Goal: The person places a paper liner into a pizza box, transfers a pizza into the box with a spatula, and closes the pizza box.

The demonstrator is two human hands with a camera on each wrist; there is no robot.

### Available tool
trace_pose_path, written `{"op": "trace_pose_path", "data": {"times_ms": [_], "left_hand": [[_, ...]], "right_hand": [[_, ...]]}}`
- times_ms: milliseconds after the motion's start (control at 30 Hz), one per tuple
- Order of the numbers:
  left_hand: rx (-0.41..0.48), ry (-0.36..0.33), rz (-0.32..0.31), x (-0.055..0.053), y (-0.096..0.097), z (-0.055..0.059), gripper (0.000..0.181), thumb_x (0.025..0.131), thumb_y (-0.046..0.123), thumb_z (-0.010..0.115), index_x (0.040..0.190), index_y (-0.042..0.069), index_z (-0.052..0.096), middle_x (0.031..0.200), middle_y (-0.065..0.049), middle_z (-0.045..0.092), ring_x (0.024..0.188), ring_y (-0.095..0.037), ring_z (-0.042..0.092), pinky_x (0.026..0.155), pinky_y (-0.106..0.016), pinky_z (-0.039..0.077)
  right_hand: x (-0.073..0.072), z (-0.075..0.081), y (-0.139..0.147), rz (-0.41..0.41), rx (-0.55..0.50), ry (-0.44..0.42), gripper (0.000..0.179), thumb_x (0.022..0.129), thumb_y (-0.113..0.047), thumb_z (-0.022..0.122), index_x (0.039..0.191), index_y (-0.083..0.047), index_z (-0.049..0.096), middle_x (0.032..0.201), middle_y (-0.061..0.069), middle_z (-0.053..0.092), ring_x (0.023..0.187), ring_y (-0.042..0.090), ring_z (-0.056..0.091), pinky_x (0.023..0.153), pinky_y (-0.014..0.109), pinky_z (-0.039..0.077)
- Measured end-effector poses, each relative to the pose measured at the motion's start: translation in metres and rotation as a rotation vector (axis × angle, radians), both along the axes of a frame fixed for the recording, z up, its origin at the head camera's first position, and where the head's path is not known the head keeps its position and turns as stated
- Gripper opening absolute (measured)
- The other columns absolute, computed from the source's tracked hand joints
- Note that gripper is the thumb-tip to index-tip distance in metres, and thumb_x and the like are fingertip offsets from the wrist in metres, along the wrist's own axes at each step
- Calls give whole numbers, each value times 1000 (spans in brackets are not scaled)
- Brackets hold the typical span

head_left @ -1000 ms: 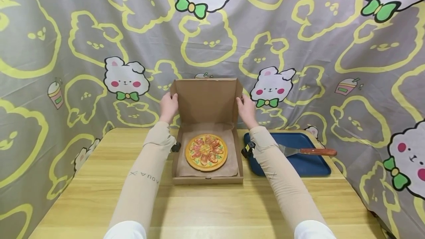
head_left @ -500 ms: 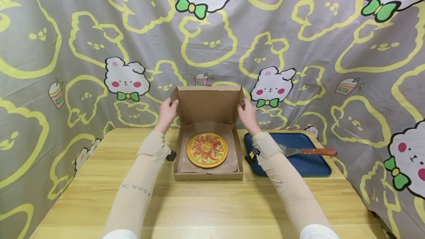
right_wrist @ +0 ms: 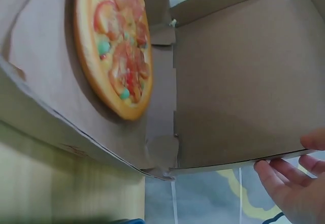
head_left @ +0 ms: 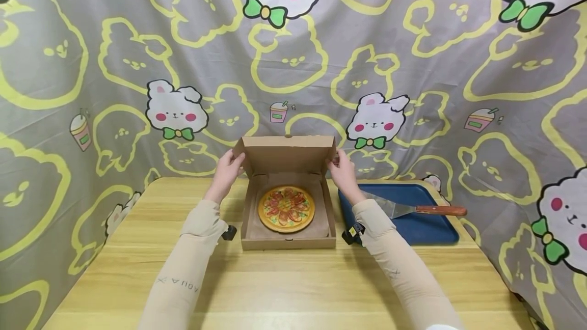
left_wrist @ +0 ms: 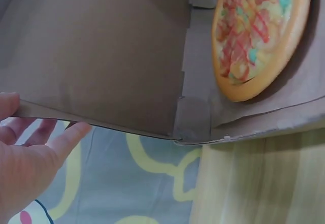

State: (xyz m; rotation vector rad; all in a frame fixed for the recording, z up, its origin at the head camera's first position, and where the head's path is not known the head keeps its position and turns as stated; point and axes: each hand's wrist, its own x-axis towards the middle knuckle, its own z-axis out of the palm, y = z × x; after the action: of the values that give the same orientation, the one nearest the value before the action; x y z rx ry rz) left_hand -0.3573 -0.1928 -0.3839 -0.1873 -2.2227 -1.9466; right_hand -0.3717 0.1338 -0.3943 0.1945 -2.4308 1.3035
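Observation:
A brown cardboard pizza box [head_left: 289,243] stands on the table with its lid [head_left: 288,157] raised and tilted forward. Inside, a round pizza [head_left: 286,209] with red and green toppings lies on brown paper. My left hand [head_left: 225,173] grips the lid's left side edge; in the left wrist view the thumb [left_wrist: 7,104] is on the inner face and the fingers are outside. On the opposite side edge, my right hand [head_left: 344,173] pinches the cardboard in the same way, its thumb [right_wrist: 314,139] inside the lid.
To the right of the box lies a blue tray [head_left: 415,233]. A pizza server [head_left: 440,210] with a wooden handle rests across it, the handle reaching past the tray's right rim. A patterned curtain [head_left: 293,65] hangs behind the wooden table [head_left: 275,289].
The lid has tipped forward and its top edge has come lower. Both hands have moved down with it, keeping their grip. The pizza stays inside the box.

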Motion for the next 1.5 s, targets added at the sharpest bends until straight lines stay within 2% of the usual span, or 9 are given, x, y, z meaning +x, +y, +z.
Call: {"op": "trace_pose_path", "data": {"times_ms": [67,200,367,500,733,933,1133,1400,1500], "left_hand": [[-4,3,-3,4,-1,-3,23,103,23,46,99,0,45,127,-20,47,130,-35,45,106,-51,45],[-21,1,-33,15,-4,-9,23,103,23,48,96,2,43,121,-15,47,128,-35,46,107,-49,44],[-49,-17,-55,27,-7,-17,27,102,23,51,107,-3,47,122,-19,49,121,-29,52,105,-45,47],[-101,-19,-81,38,-11,-22,35,101,23,52,121,-6,49,133,-26,50,125,-35,53,105,-47,46],[-258,-38,-118,61,-18,-24,38,99,20,57,132,2,52,135,-25,54,125,-45,54,103,-51,47],[-336,-54,-181,72,-25,-32,48,94,16,63,139,3,49,143,-25,49,125,-43,54,103,-52,47],[-360,-80,-247,86,-26,-36,55,93,7,58,143,-5,40,145,-29,45,128,-45,51,103,-50,48],[-415,-110,-242,101,-25,-41,51,92,-1,48,142,-6,42,143,-27,48,126,-42,53,103,-54,45],[-425,-109,-239,105,-26,-43,48,92,-1,46,140,-7,46,138,-26,54,122,-39,56,102,-53,46]], "right_hand": [[5,-2,0,11,-1,-14,35,96,-17,56,128,-4,52,109,25,66,102,37,65,87,50,52],[14,-4,2,36,-12,-42,34,95,-17,57,126,-3,52,109,26,67,100,38,66,85,48,54],[22,-8,7,78,-14,-104,35,95,-15,58,128,-6,51,112,25,67,101,36,67,81,44,54],[27,-12,11,121,7,-137,39,93,-11,61,129,-5,50,118,25,65,107,38,65,86,46,54],[37,-17,21,198,26,-159,42,87,-6,69,126,-2,53,117,26,65,108,40,64,92,49,52],[49,-18,30,314,32,-249,54,88,3,60,140,2,44,125,29,60,114,40,61,91,46,54],[59,-25,38,394,73,-287,58,90,0,57,145,2,38,125,26,59,117,39,58,95,48,52],[70,-38,44,448,119,-273,61,89,6,56,146,1,37,122,24,62,109,35,62,80,36,53],[74,-43,46,454,131,-272,59,89,5,56,146,1,38,122,23,63,109,34,62,80,37,54]]}}
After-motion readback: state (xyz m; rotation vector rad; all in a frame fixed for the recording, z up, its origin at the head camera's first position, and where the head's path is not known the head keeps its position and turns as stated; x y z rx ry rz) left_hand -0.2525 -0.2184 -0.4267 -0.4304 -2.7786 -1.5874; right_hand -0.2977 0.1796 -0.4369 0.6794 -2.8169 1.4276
